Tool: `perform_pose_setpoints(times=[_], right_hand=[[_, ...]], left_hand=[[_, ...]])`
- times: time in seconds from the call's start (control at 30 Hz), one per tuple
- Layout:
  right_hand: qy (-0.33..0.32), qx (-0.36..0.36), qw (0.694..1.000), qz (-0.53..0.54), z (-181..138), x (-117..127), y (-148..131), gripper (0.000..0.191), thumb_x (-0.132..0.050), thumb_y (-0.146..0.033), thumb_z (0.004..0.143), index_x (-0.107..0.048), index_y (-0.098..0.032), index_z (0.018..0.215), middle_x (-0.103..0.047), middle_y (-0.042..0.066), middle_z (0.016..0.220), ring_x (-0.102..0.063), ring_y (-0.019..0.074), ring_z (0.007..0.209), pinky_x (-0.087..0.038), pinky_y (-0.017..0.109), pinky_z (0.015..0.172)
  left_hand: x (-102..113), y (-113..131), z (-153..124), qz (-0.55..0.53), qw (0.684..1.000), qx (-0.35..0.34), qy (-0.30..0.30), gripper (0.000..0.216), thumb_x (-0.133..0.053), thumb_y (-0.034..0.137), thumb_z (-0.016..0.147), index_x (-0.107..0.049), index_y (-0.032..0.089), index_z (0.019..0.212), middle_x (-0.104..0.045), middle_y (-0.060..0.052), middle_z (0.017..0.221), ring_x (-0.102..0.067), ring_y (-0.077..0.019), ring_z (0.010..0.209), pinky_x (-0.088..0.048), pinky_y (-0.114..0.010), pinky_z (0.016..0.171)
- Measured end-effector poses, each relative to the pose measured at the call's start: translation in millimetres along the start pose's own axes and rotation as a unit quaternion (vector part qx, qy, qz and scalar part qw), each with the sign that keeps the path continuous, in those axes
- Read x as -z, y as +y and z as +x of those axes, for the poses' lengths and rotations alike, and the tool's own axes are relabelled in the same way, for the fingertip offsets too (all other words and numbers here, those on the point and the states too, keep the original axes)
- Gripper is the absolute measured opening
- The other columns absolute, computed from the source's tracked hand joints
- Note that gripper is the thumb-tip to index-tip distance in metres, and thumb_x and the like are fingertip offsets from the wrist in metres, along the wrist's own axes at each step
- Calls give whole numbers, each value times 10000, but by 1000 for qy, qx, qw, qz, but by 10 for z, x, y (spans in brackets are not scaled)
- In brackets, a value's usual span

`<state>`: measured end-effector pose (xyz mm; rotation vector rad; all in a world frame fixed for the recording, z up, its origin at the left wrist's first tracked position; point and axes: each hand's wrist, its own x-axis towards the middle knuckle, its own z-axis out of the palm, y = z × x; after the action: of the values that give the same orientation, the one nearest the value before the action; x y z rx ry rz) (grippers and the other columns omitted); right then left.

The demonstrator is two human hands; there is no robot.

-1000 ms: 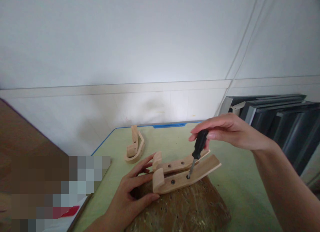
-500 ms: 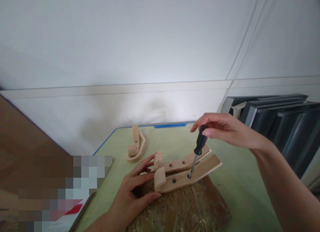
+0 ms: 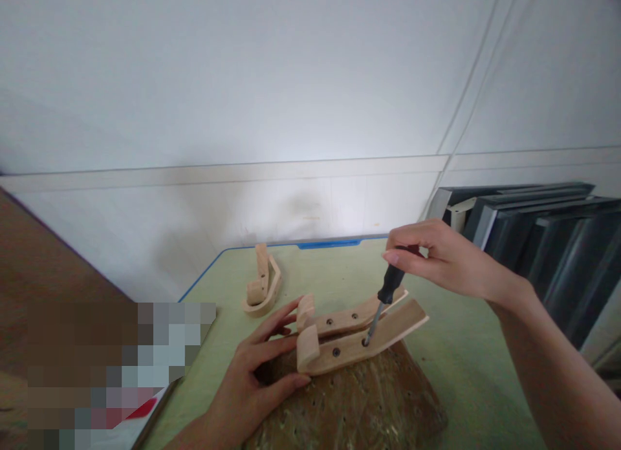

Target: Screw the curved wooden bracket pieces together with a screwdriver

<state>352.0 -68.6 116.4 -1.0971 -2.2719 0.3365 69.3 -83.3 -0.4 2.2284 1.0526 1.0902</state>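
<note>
My right hand (image 3: 444,259) is closed round the top of a black-handled screwdriver (image 3: 389,286). Its metal tip stands in a screw hole of the nearer curved wooden piece (image 3: 361,343). A second curved wooden piece (image 3: 352,315) lies just behind the first; both rest on a brown pitted board (image 3: 359,405). My left hand (image 3: 255,379) grips the left end of the nearer piece, thumb in front and fingers spread behind it. Dark screws show in the other holes.
A third curved wooden piece (image 3: 264,282) stands further back on the pale green table (image 3: 466,346), which has a blue edge. Dark metal frames (image 3: 543,230) lean at the right. A white wall runs behind. A blurred patch covers the lower left.
My right hand has shifted right along the screwdriver handle and turned, with the fingers regripping its top. The tip stays in the same hole. My left hand has not moved.
</note>
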Motion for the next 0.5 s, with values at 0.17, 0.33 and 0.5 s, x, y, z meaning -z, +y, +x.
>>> perform_pose_setpoints(times=[0.17,0.33,0.5], right_hand=[[36,2,999,-27,8,-37,-26,422,-489,-363,823,-312,-167,494,-206,-53,524,-215,68,492,-188,228,445],[14,8,999,28,15,-76,-71,208,-508,-315,828,-554,-137,731,-481,-23,591,-415,55,476,-297,189,436],[-34,45,987,153,-7,-61,-94,174,-505,-251,840,-555,-135,959,-593,44,840,-545,66,553,-429,179,504]], left_hand=[[-1,-2,7,-5,1000,-4,-1,266,-700,313,633,-687,284,897,-473,-49,1302,-564,-250,1016,-469,-377,856],[27,-4,26,20,999,-20,-16,273,-702,310,627,-689,269,897,-471,-59,1305,-570,-262,1010,-491,-375,826],[59,-13,19,44,998,-27,-39,300,-696,289,640,-673,270,939,-447,-66,1323,-569,-253,1017,-494,-369,830]])
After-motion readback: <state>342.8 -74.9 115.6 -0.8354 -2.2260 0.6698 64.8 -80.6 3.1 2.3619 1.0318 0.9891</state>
